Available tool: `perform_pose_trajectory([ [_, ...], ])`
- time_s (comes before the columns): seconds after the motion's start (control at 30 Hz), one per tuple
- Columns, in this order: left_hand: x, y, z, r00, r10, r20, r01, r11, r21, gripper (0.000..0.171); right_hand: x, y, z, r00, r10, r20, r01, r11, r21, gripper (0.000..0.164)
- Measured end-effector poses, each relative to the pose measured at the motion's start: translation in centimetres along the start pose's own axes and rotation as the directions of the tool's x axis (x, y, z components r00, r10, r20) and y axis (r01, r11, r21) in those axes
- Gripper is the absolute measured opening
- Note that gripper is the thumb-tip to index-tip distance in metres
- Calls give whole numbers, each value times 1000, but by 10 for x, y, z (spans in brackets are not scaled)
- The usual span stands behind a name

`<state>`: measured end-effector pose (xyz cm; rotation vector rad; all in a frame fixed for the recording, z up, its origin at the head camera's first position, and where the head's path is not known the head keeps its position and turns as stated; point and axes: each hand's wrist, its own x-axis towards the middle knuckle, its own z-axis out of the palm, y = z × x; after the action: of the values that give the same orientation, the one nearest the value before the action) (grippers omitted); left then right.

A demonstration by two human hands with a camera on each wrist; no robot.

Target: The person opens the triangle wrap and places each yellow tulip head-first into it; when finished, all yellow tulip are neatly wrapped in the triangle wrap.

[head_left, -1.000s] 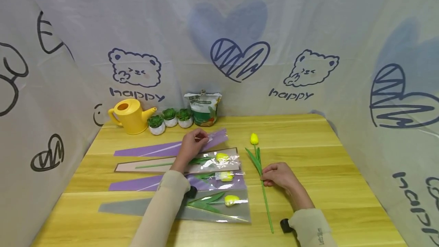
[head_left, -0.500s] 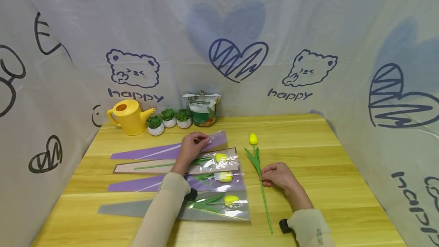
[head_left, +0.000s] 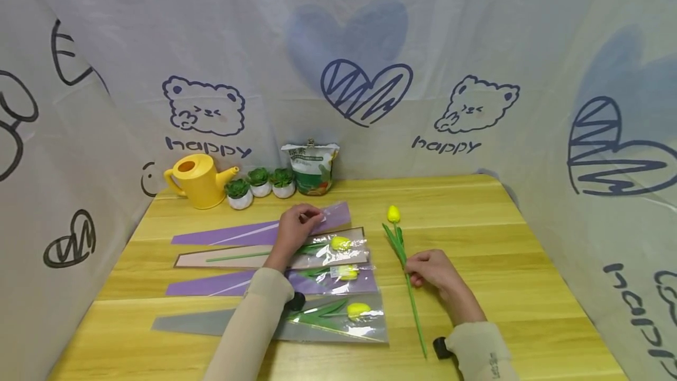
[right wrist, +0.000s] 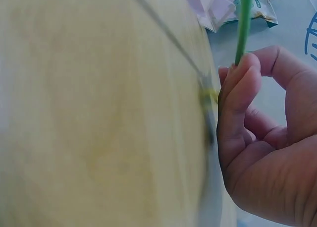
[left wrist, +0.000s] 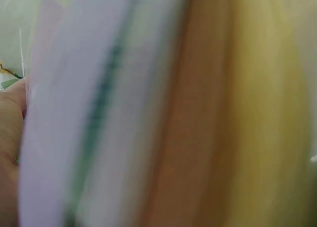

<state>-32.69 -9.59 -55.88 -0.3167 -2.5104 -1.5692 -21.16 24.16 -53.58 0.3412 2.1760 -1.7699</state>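
My left hand [head_left: 295,231] pinches the open right end of a purple flower sleeve [head_left: 227,234], the farthest in a row of sleeves. My right hand [head_left: 435,272] pinches the green stem of a yellow tulip [head_left: 393,214] just under its leaves. The tulip stands right of the sleeves, bloom away from me. In the right wrist view, the stem [right wrist: 243,28] rises from between thumb and fingers. Part of the left hand [left wrist: 9,133] shows at the edge of the left wrist view, where the sleeve close by is blurred.
Nearer me lie a beige sleeve [head_left: 193,260], a second purple sleeve [head_left: 195,288] and a grey sleeve [head_left: 195,323], each with a yellow tulip. A yellow watering can [head_left: 203,184], small potted succulents [head_left: 239,194] and a clipped bag [head_left: 312,172] line the table's back [head_left: 476,216].
The tulip has turned a little in my right hand; its bloom and stem end sit slightly farther right. My left hand has shifted slightly toward me with the purple sleeve's end.
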Motion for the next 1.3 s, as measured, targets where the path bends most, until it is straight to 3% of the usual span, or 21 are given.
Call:
perform_pose_trajectory([
  [0.23, -3, 0, 1, 1000, 21, 3, -21, 1000, 9, 12, 0, -10, -5, 998, -38, -53, 39, 999, 18, 27],
  [0.57, -7, -5, 5, 996, 86, -6, -85, 995, 57, 11, 0, -29, -16, 982, -110, -152, 134, 979, 154, 38],
  [0.77, -8, -8, 7, 996, 85, 2, -85, 994, 65, 11, 3, -35, -19, 956, -128, -265, 197, 946, 256, 30],
  [0.97, -9, -6, 7, 999, 51, 8, -52, 998, 45, 11, 7, -41, -23, 913, -147, -381, 274, 912, 306, 15],
  [1.17, -10, -6, 6, 999, 53, -7, -53, 998, 38, 11, 11, -44, -20, 894, -161, -418, 328, 871, 365, 18],
  [1.3, -9, -6, 6, 998, 55, -5, -55, 998, 39, 10, 14, -45, -14, 880, -174, -443, 366, 842, 397, 10],
])
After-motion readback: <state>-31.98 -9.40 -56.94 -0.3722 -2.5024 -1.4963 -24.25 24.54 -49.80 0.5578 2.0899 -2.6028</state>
